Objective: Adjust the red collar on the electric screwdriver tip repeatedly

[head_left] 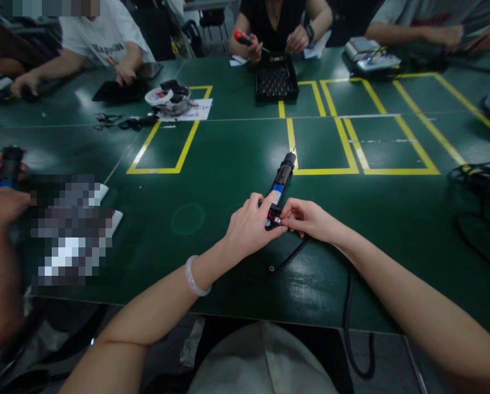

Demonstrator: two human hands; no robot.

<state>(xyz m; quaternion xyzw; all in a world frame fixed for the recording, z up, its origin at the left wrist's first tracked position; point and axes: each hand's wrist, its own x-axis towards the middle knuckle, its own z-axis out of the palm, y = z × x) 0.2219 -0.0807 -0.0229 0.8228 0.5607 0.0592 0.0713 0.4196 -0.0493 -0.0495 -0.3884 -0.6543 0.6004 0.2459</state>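
Observation:
A black cylindrical device [283,176] with a blue and silver band lies slanted on the green table, its thin tip pointing away from me. My left hand [251,224] is closed around its near end, thumb and fingers on either side. At that end, small red and white parts show between my hands. My right hand [306,219] pinches at the small white part from the right; what exactly its fingertips hold is too small to make out. A black cable [296,253] with a round end lies just below my hands.
Yellow tape [327,171] marks rectangles on the green table [212,284]. Across it, a person with a red screwdriver [243,37] works at a black tray [276,93]. Tape rolls [159,97] lie back left, cables [480,189] right. A neighbour's hand [2,205] is at left.

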